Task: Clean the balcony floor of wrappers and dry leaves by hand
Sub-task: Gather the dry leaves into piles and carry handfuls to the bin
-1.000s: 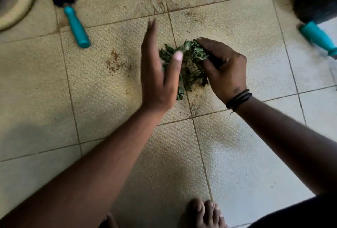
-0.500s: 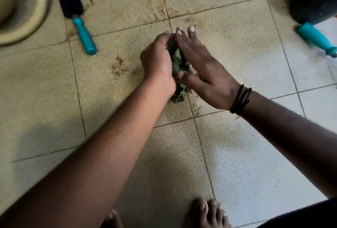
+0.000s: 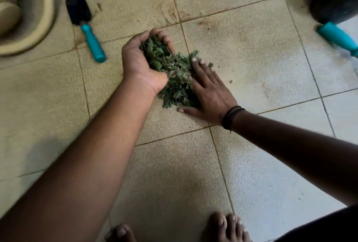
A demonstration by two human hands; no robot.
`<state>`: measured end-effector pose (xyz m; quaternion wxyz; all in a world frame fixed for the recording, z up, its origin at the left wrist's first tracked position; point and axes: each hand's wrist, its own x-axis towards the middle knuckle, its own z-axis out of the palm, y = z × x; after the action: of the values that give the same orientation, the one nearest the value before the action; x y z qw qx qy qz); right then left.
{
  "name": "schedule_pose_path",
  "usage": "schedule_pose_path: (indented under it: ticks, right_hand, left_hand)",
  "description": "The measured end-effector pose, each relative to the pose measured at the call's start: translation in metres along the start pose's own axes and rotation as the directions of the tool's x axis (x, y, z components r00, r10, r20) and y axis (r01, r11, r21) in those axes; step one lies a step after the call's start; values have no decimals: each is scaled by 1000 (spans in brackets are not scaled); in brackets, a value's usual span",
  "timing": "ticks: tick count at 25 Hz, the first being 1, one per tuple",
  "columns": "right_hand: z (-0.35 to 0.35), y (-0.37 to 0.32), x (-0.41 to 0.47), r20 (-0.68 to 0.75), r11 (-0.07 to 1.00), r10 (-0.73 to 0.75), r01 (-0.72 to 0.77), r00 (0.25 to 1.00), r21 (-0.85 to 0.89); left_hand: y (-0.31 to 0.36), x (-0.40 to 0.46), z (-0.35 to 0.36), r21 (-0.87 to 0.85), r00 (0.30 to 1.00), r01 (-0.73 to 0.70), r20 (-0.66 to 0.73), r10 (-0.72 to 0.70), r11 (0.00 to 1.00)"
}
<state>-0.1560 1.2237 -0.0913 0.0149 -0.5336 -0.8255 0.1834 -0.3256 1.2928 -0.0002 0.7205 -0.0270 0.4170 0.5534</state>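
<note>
Beige textured floor tiles (image 3: 242,52) with dark grout lines and brown soil stains. Light falls brighter on the right tiles; shadow lies at left, near a pale curved pot rim (image 3: 46,15).

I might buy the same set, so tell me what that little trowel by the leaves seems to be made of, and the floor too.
Trowel: the dark matte blade looks like painted metal or hard plastic, I cannot tell which; the smooth teal handle looks like plastic or rubber. Floor: beige square tiles with a grainy matte face and dark grout lines, probably ceramic.
</note>
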Motion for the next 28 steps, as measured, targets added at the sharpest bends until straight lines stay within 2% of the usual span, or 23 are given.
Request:
schedule_pose_path:
  ticks: [2, 4, 5, 7, 9, 10, 12, 14, 15, 17, 19, 20, 23, 26, 28]
  right_hand:
    - [9, 8, 5, -157, 987, -144, 153, 977, 48]
    - [6, 19, 5, -288, 970, -191, 225, 939, 91]
    - [1, 20, 6, -340, 968, -156, 213, 927, 135]
    - [-14, 14, 10, -459, 941, 38, 123, 888, 316]
    - [-29, 3, 13, -523, 838, 279, 62, 805, 543]
    - [-36, -4, 13, -538, 788, 352, 69, 766, 612]
    - [-47, -17, 15, -564, 752, 378, 112, 734, 649]
    - [-51, -30, 18, -556, 791, 303, 121, 774, 600]
    - [-50, -34, 18, -518, 830, 239, 104, 821, 548]
    - [-48, -35, 19, -365, 885, 113, 74, 924, 460]
    - [-50, -32, 16, -223, 869, 39, 77, 974, 488]
    - [-52, -32, 14, -211, 842, 19, 98, 977, 530]
    - [-49, -32, 5, -338, 794, 87, 139, 937, 591]
    - [-30, -20, -3, -376, 863, 210, 10, 902, 505]
    - [-17, -8, -4, -267, 934, 166, -65, 949, 351]
  left_hand:
    - [3, 2, -7, -41, 1000, -10, -29, 9, 999]
    - [4, 2, -12, -75, 999, -22, -47, 19, 997]
    - [4, 2, -14, -97, 998, -23, -55, 17, 995]
    - [0, 2, -17, -117, 997, -13, -71, 5, 993]
    - [-8, 2, -19, -108, 997, 12, -73, -20, 994]
    - [-14, 2, -18, -91, 997, 36, -70, -42, 995]
    - [-25, 0, -14, 15, 992, 106, -75, -105, 994]
    - [-36, -7, -4, 150, 979, 206, -28, -204, 967]
    - [-41, -11, 2, 178, 970, 239, 5, -243, 955]
    - [-45, -14, 11, 252, 969, 239, 3, -248, 938]
    - [-41, -10, 9, 376, 978, 208, -48, -205, 903]
    - [-37, -7, 7, 412, 980, 196, -44, -196, 890]
    - [-21, 2, 0, 390, 989, 146, -38, -142, 909]
    - [3, 6, -4, 320, 998, 56, -35, -47, 946]
    - [21, 8, -10, 257, 998, 35, -56, -22, 966]
